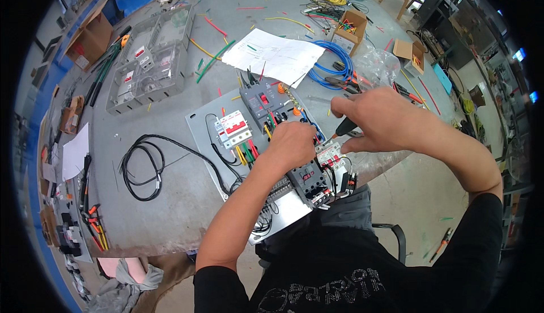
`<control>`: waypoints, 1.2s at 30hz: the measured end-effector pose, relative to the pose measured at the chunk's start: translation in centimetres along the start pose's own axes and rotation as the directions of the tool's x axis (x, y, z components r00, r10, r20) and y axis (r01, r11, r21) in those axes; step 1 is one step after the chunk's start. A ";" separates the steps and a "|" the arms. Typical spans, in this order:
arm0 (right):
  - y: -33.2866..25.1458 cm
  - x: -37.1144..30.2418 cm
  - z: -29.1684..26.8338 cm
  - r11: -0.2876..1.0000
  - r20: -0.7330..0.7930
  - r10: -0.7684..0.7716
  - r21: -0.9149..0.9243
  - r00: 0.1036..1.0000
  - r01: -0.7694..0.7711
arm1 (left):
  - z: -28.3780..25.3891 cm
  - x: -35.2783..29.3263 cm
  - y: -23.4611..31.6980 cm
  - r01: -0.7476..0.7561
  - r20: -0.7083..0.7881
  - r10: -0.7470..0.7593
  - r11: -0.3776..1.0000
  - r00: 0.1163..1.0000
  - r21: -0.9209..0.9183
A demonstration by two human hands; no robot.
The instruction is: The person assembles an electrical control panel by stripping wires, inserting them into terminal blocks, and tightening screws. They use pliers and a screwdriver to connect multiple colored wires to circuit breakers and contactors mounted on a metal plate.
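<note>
A screwdriver (pixel 344 127) with a dark handle is gripped in my right hand (pixel 388 119). Its tip points down and left, at the small white circuit breaker (pixel 330 155) on the near right of a metal mounting plate (pixel 198 121). My left hand (pixel 292 143) is closed just left of that breaker, over the wiring; whatever its fingers pinch is hidden. Beyond it sits a large grey breaker (pixel 262 98) with a red switch. A white breaker with red levers (pixel 233 128) stands to the left, and a dark contactor (pixel 309 180) lies nearer me.
Black cable (pixel 141 194) loops across the table's left side. Printed sheets (pixel 272 53) lie beyond the plate, beside coiled blue wire (pixel 334 75). Grey clear-lidded boxes (pixel 122 94) stand far left. Small cartons (pixel 348 32) and pliers (pixel 403 91) are at the right.
</note>
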State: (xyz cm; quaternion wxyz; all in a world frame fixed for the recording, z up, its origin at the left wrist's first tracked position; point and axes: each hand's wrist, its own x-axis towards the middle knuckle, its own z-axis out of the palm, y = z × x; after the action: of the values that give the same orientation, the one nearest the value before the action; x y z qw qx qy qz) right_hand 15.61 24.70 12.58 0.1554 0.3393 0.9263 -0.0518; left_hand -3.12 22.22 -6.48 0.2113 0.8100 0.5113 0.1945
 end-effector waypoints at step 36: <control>-1.1 0.7 0.0 0.993 0.029 0.065 -0.100 0.997 -0.062 | -0.6 0.2 0.2 0.029 0.071 -0.028 0.999 0.997 -0.018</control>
State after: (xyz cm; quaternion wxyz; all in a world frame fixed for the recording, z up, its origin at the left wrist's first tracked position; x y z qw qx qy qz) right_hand 14.41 24.23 12.32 0.1886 0.3597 0.9138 -0.0063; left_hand -3.22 22.37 -5.82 0.2395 0.8071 0.5131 0.1676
